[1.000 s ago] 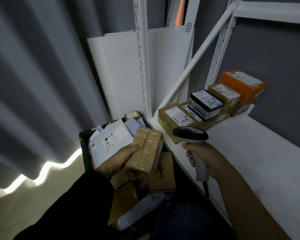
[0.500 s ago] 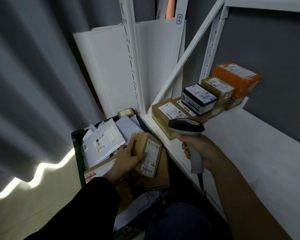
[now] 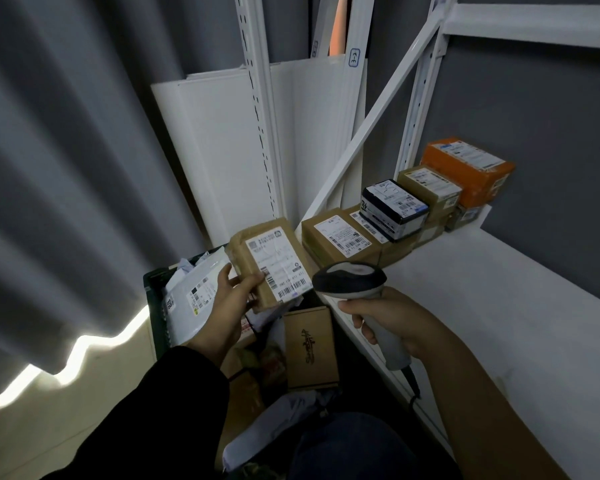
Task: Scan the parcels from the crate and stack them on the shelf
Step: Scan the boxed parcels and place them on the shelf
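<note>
Over the crate (image 3: 152, 289), the left grip (image 3: 229, 306) clamps one brown parcel (image 3: 274, 261): thumb on the labelled face, fingers behind. Label and barcode face up. The right grip (image 3: 392, 320) is wrapped round the handle of one scanner (image 3: 349, 280), whose head is just beside the parcel's barcode end; contact cannot be told.

The crate is dark green and stands beside the shelf (image 3: 499, 323). It holds one white mailer bag (image 3: 191, 299), one flat brown box with a printed logo (image 3: 310, 344) and more bags and cartons heaped up, number unclear.

Parcels stand in a row along the shelf's end, in two layers. The top layer has three: black box (image 3: 394, 209), brown box (image 3: 428, 188), orange box (image 3: 468, 168). The bottom layer is brown cartons (image 3: 333, 237), count unclear.
</note>
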